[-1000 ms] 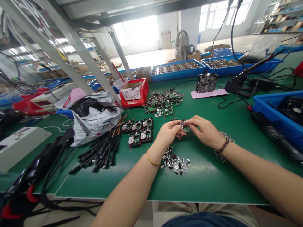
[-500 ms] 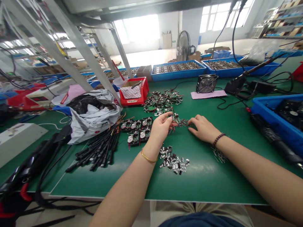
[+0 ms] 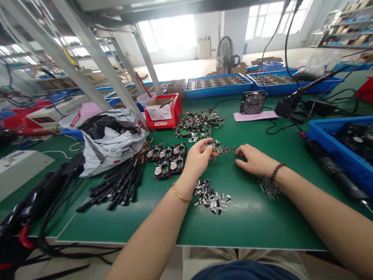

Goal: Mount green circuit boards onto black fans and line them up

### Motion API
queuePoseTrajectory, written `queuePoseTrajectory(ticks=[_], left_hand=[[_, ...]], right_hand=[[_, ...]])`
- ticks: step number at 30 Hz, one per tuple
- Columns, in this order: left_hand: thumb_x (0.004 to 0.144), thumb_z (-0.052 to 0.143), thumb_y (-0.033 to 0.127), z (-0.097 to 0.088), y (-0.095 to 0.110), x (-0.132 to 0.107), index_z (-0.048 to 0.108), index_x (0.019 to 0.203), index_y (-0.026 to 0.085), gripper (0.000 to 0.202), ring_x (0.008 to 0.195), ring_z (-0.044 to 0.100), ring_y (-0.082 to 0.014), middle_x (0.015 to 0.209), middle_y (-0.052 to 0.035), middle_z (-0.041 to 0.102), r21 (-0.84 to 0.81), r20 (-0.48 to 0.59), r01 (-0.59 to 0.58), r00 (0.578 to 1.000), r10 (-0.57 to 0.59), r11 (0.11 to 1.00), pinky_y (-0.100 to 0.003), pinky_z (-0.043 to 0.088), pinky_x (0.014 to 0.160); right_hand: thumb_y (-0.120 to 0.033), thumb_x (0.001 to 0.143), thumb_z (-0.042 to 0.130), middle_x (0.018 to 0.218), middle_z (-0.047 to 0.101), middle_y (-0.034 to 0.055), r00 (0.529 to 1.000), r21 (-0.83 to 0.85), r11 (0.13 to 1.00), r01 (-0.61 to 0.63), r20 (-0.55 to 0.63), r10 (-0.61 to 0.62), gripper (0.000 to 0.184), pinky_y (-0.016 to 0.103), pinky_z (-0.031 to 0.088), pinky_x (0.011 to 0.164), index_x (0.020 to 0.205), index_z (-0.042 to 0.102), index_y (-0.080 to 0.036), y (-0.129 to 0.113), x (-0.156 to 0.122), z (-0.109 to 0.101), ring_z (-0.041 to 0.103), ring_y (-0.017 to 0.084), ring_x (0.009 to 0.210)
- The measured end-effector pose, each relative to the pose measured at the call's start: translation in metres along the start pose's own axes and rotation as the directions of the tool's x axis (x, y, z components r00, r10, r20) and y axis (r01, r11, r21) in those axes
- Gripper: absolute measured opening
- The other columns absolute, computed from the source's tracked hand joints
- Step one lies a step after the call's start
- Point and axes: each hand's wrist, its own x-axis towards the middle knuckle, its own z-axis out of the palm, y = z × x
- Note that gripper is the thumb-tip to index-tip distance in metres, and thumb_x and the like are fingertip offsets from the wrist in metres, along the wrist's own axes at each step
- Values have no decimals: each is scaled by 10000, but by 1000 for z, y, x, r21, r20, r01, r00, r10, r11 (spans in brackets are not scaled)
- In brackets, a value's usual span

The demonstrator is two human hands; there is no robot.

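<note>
The left hand (image 3: 198, 157) is raised slightly over the middle of the green mat (image 3: 250, 217); its fingers are pinched narrow on a small circuit board (image 3: 217, 147) with a red lead hanging below it — the exact grip is hard to read at this size. The right hand (image 3: 253, 160) lies palm down on the mat just right of that board; its fingers are loosely curled, and whether they hold anything cannot be told. A few more small boards (image 3: 230, 149) lie between the two hands. Toward the far edge sits a heap of loose boards (image 3: 199, 125); left of the left hand, a block of assembled boards (image 3: 166, 159); near the front edge, by the left wrist, a pile of small metal parts (image 3: 212, 198). A bundle of black cables (image 3: 119, 186) lies toward the mat's left edge; short pins (image 3: 269, 188) lie under the right wrist.
</note>
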Motion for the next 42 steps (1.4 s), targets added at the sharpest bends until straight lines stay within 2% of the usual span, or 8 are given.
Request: queuePoseTrajectory(ticks=[9,13,16,21,25,29,37,42], left_hand=[[902,630,97,2,1,-5,698,1152,128,261,650,715,-144,672,-10,716,46,21,-13,1000,12,999,-189,473,566],[910,615,89,2,1,-5,695,1158,129,264,668,721,-145,685,-11,720,50,27,-18,999,17,999,-193,485,582],[912,612,95,1,-1,-4,696,1157,136,262,693,732,-152,716,-14,729,57,34,-25,999,23,998,-200,497,597],[920,593,83,-1,-5,-3,682,1184,131,282,717,741,-156,728,-16,727,89,43,-36,999,32,995,-200,502,610],[922,565,45,3,-6,-4,664,1203,115,306,776,758,-158,800,-31,749,101,73,-46,997,39,994,-223,553,705],[922,568,25,10,-6,-11,658,1242,124,346,834,766,-156,950,-60,780,103,113,-57,993,45,993,-237,578,772],[946,580,70,16,-7,-22,632,1323,115,383,864,780,-171,1028,-88,786,123,210,-104,975,76,987,-263,613,814],[944,593,86,16,-8,-23,629,1341,111,399,888,780,-186,1057,-102,787,145,200,-127,975,97,981,-277,622,826]], right_hand=[[-259,929,745,846,657,27,985,12,1000,-16,171,14,148,282,489,666,1026,659,-188,-5,0,-8,639,199,740],[-156,879,758,1048,651,65,982,33,998,48,183,-54,388,306,530,845,1249,650,-199,-1,-7,-16,666,220,934],[-55,870,692,1085,641,81,981,52,992,114,154,-121,327,350,499,957,1158,692,-207,-5,-7,-14,643,245,1041],[-70,877,654,896,675,55,986,145,977,158,27,-163,123,342,522,806,890,660,-192,-13,0,-3,657,229,856],[-222,942,596,827,678,22,974,296,933,205,-155,-165,44,287,539,656,961,629,-199,-16,-2,-4,650,181,708],[-311,982,545,922,684,39,916,380,864,331,-350,-197,129,286,574,736,1022,603,-203,-25,-12,-9,675,176,806],[-176,969,600,941,612,40,784,242,837,491,-541,-304,52,293,498,722,1004,627,-202,-38,-13,-9,578,182,836],[-127,969,605,978,583,55,754,161,843,514,-553,-354,98,309,485,755,1033,637,-194,-39,-12,-11,563,202,906]])
